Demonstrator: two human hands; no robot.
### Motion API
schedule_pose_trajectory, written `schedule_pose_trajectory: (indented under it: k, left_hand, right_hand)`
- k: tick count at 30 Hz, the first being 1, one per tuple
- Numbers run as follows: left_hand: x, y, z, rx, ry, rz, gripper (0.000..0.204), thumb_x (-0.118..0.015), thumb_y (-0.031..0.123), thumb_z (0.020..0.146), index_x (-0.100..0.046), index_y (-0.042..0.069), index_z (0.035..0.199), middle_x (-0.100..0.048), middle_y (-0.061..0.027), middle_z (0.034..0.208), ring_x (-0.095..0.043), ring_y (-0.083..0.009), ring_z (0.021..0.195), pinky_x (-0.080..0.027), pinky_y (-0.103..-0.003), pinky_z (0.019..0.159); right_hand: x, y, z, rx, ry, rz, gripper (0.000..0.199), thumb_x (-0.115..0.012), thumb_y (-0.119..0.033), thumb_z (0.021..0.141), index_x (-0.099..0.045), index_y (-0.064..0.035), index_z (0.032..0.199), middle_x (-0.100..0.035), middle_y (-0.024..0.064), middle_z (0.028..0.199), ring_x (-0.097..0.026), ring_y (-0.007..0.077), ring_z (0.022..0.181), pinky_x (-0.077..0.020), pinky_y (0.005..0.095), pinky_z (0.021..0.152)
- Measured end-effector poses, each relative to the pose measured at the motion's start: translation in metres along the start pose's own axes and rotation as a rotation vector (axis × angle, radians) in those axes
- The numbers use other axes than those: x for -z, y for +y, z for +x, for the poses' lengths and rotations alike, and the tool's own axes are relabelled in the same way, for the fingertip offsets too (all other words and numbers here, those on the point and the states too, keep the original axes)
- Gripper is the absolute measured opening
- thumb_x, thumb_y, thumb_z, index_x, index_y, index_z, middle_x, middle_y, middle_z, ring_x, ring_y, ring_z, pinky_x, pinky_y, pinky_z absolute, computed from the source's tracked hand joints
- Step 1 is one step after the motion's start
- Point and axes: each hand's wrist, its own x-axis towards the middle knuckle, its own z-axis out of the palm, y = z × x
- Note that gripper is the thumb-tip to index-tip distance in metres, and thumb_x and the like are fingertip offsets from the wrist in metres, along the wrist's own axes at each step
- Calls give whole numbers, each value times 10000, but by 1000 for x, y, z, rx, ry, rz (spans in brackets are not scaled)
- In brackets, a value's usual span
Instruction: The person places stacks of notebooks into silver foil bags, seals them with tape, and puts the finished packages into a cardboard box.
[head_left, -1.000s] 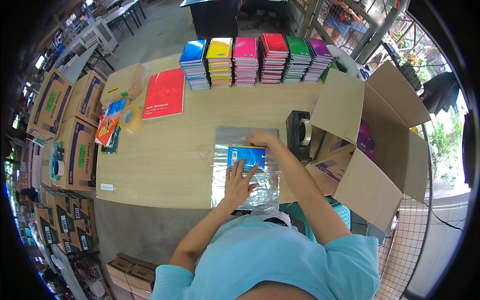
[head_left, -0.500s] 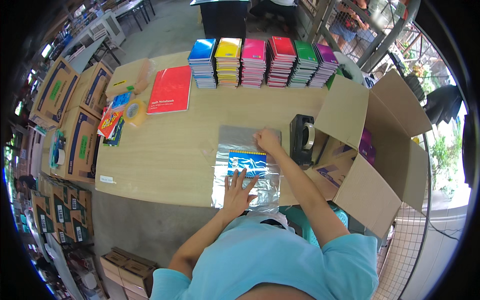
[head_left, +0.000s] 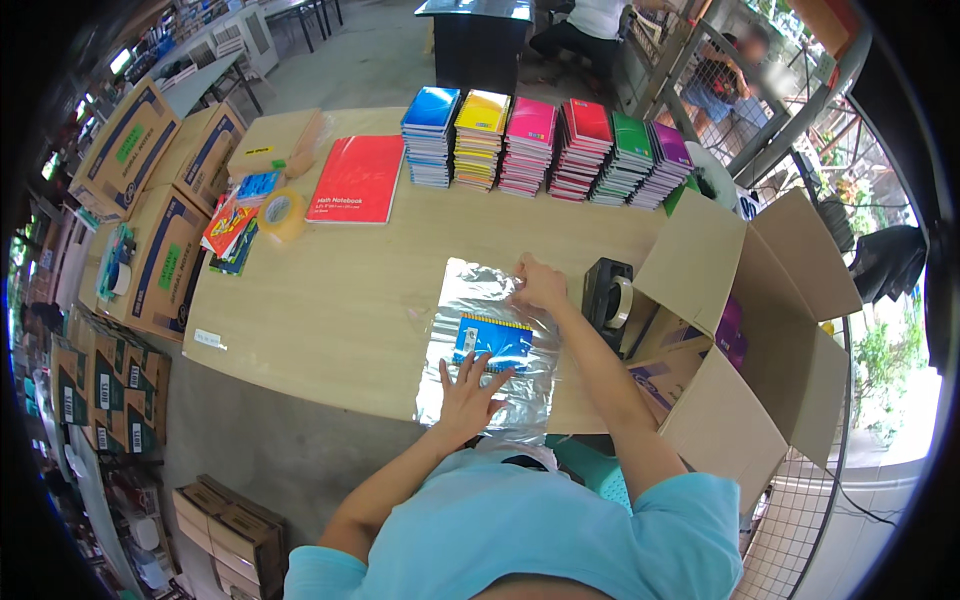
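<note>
The left hand (head_left: 468, 392) lies flat with fingers spread, pressing the near part of the clear plastic sheet (head_left: 480, 300) beside the small blue notebook (head_left: 492, 341), gripping nothing; the notebook sits mid-sheet on the wooden table (head_left: 340, 300); the right hand (head_left: 540, 288) pinches the sheet's far edge; just right stands a black tape dispenser (head_left: 610, 298), then an open cardboard box (head_left: 760, 330); farthest, a row of coloured notebook stacks (head_left: 545, 145).

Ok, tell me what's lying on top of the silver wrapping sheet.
A small blue notebook lies on the silver wrapping sheet, with the left hand pressing its near edge and the right hand at the sheet's far corner. Anything beneath is hidden.
</note>
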Motion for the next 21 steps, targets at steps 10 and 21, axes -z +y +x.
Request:
schedule_pose_trajectory:
  k: [10, 21]
  left_hand:
    - [-5, 0, 2, -2, 55, 25, 690, -743, 343, 791, -450, 314, 1415, -388, -85, 1414, -354, -336, 1341, -149, -790, 1022]
    - [-8, 3, 4, 23, 119, 39, 713, -752, 341, 779, -447, 218, 1412, -430, -78, 1384, -384, -304, 1308, -139, -790, 1020]
  right_hand:
    - [-3, 14, 14, 65, -215, 125, 132, -697, -193, 735, -708, -100, 827, -692, 137, 893, -667, 329, 856, -526, 443, 739]
    - [-2, -16, -14, 493, 252, -129, 128, -629, -150, 812, -685, -117, 922, -658, 183, 1017, -639, 405, 911, -512, 479, 791]
